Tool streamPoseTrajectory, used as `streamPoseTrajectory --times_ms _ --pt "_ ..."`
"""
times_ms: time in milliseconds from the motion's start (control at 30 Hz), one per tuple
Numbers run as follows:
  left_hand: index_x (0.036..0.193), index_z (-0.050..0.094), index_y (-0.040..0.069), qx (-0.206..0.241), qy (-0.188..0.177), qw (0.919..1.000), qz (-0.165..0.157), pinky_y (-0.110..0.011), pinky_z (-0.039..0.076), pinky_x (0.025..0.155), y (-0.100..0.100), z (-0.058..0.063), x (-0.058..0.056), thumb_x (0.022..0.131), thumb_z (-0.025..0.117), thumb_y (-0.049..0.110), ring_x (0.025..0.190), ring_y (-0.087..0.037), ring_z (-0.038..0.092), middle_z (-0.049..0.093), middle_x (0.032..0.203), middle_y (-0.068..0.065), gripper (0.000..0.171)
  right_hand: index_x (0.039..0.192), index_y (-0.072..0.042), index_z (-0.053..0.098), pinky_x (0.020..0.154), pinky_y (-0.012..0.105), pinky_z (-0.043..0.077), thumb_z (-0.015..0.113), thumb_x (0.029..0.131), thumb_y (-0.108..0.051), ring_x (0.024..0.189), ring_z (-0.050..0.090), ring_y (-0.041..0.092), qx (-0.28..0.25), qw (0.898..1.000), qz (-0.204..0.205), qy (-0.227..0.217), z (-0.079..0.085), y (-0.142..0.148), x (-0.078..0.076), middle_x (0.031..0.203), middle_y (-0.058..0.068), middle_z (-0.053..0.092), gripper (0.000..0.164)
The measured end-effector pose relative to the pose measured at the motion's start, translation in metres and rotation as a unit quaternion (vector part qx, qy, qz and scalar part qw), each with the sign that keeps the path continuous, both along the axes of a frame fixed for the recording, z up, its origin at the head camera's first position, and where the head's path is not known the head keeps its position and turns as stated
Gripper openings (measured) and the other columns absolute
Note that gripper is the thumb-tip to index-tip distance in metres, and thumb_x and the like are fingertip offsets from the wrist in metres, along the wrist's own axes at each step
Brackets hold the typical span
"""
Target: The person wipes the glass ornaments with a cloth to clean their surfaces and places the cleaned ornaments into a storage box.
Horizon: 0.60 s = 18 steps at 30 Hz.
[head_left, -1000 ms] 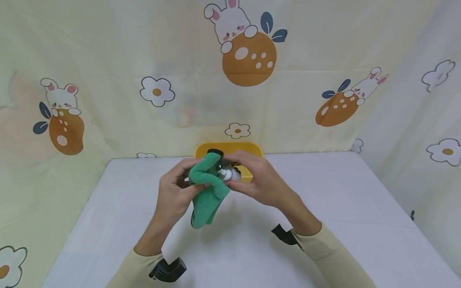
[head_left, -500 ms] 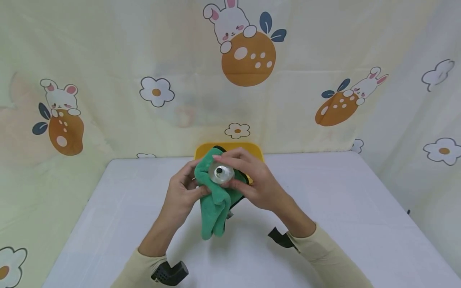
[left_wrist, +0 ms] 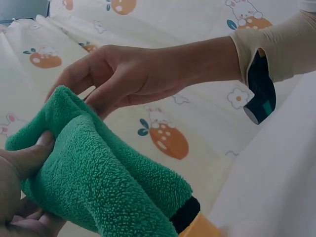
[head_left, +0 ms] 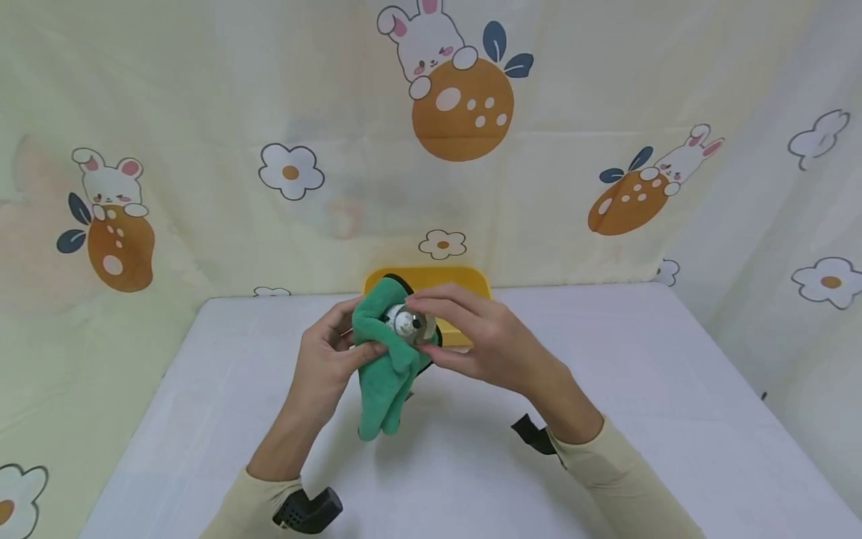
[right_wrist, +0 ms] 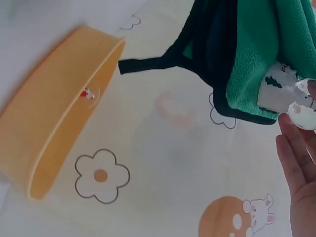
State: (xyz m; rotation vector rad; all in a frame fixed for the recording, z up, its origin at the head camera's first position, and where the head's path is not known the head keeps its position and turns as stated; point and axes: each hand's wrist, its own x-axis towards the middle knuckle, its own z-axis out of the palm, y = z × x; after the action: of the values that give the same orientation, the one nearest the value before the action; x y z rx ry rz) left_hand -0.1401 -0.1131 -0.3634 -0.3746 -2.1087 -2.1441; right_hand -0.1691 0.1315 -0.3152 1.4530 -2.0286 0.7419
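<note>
My left hand [head_left: 322, 367] grips a green plush cloth [head_left: 380, 385] with black edging, its thumb pressed on the near side. Folds of the cloth wrap partly around a small snow globe [head_left: 406, 322], which has a clear dome and a pale base. In the right wrist view, the snow globe's white base [right_wrist: 277, 91] bears dark green marks and rests against the cloth. The thumb and fingers of my right hand [head_left: 494, 340] pinch the dome from the right. From the left wrist view, the cloth [left_wrist: 94, 173] hides the globe.
A yellow bin [head_left: 477, 280] stands at the table's back edge, behind the hands. Inside it, a small clear object with red and white [right_wrist: 88, 93] shows in the right wrist view. A patterned curtain [head_left: 202, 112] hangs behind the white table [head_left: 606, 359].
The snow globe has turned between the hands: its dome came round toward the head camera, then tipped to the right. The cloth has shifted and refolded around it, with both hands staying close together.
</note>
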Motion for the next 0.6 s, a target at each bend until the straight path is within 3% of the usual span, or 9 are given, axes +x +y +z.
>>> streamPoseTrajectory --times_ms 233,433,600 --pt "0.139 0.06 0.013 -0.011 0.011 0.9999 0.004 -0.029 0.056 0.096 -0.0015 0.0032 0.0017 0.086 0.081 0.007 0.118 -0.023 0.062 0.065 0.13 -0.006 0.057 0.128 -0.01 0.068 0.08 0.023 0.06 0.088 0.079 -0.014 0.108 0.067 0.019 0.036 0.998 -0.026 0.052 0.0043 -0.0004 0.0041 0.125 0.008 0.064 0.053" --pt "0.139 0.058 0.011 0.007 0.023 0.9996 -0.012 -0.03 0.057 0.096 -0.0023 0.0052 0.0015 0.087 0.079 0.004 0.115 -0.025 0.064 0.066 0.127 -0.009 0.057 0.124 -0.007 0.068 0.08 0.025 0.061 0.088 0.078 -0.008 0.11 0.067 0.022 -0.007 0.998 0.017 0.054 0.0047 -0.0009 0.0033 0.126 0.01 0.065 0.05" --pt "0.14 0.057 0.01 -0.005 0.022 0.9996 -0.017 -0.03 0.058 0.094 -0.0035 0.0055 0.0012 0.088 0.079 0.006 0.112 -0.025 0.064 0.066 0.125 -0.011 0.056 0.122 -0.004 0.068 0.086 0.027 0.06 0.087 0.078 -0.003 0.111 0.067 0.025 -0.042 0.997 0.044 0.043 0.0018 -0.002 0.0012 0.125 0.013 0.065 0.048"
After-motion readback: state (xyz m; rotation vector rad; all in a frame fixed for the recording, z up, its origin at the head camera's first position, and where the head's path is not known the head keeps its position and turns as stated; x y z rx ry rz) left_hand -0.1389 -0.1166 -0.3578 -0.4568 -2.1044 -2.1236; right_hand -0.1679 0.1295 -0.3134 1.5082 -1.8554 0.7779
